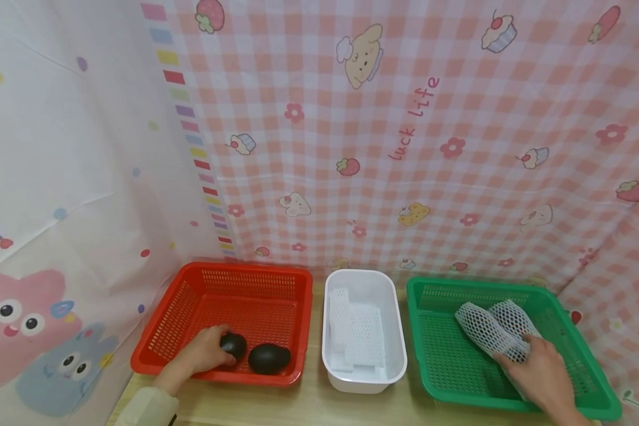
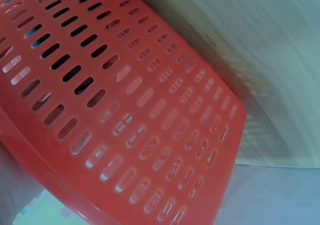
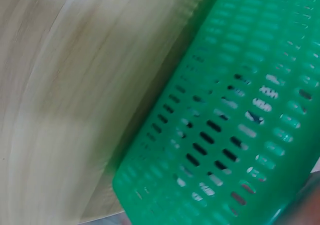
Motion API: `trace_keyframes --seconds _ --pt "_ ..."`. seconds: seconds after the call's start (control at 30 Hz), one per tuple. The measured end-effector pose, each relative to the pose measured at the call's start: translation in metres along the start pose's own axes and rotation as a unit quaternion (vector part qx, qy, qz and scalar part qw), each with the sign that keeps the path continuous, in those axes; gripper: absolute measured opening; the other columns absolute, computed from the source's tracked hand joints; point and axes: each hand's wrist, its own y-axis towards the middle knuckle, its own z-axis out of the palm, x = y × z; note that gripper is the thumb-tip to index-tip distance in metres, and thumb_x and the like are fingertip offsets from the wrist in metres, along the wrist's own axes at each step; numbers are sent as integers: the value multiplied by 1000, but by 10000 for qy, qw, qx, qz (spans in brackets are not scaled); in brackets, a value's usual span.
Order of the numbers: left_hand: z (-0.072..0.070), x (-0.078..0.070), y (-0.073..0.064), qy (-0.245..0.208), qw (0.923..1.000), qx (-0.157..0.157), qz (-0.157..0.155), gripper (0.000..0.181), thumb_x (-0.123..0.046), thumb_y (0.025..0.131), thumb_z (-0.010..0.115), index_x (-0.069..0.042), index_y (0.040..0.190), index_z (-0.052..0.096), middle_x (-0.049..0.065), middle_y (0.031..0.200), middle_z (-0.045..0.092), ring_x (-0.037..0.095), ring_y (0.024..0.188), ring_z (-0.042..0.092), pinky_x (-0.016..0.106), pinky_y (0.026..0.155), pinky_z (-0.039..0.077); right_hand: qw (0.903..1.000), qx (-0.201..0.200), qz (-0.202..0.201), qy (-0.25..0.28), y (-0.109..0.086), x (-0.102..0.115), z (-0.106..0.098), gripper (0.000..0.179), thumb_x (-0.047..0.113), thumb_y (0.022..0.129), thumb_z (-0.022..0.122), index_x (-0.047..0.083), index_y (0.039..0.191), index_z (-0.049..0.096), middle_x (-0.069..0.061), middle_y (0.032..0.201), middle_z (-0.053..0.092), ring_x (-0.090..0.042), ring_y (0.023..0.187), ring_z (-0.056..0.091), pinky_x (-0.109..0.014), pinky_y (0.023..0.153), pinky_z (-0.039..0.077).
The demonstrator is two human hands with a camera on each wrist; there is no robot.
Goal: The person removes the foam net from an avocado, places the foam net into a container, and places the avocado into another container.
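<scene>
My left hand (image 1: 206, 350) reaches into the red basket (image 1: 305, 331) and grips a dark avocado (image 1: 234, 345), fingers and thumb around its sides. Just to its right lies a second dark avocado (image 1: 268, 359) on the basket floor. My right hand (image 1: 544, 371) is over the green basket (image 1: 416, 349) with thumb and fingers pinching the near end of a white foam net sleeve (image 1: 487, 329). Another white foam net sleeve (image 1: 513, 316) lies behind it, partly covered. Both wrist views show mainly basket walls, which hide what the fingers hold.
Between the two baskets stands a white plastic tub (image 1: 399, 349) with flat white foam netting (image 1: 366, 338) inside. All three containers sit on a light wooden table (image 1: 277, 405). A pink checked cloth (image 1: 373, 136) hangs close behind them, and a white printed cloth (image 1: 85, 177) at the left.
</scene>
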Motion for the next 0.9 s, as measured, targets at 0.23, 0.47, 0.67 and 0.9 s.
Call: trace_keyframes --seconds 0.23,0.47,0.67,0.9 --pt "-1 1 -1 -101 9999 41 -38 69 -9 70 94 9 129 64 21 116 71 33 102 68 52 87 56 9958 816 364 -192 6 -10 -2 107 65 89 72 -25 138 40 -52 131 42 -67 114 45 -74 91 42" --pt "-1 1 -2 -119 9999 27 -62 70 -10 70 94 9 130 63 22 116 71 33 102 69 52 87 56 9893 1264 647 -326 7 -17 -1 113 68 84 75 -26 135 38 -52 126 41 -68 110 47 -73 89 44" --pt "0 2 -3 -101 9999 -6 -39 69 -10 70 94 9 129 64 21 115 72 31 100 69 52 87 56 9837 1565 835 -305 7 -21 0 112 67 79 80 -25 124 37 -49 108 48 -64 98 55 -70 79 49" --pt "-1 1 -5 -105 9999 -29 -37 68 -10 70 94 8 128 65 21 117 71 32 102 68 52 88 55 9692 2138 1183 -308 17 -23 4 118 66 84 76 -27 127 17 -53 110 50 -68 104 54 -74 86 47"
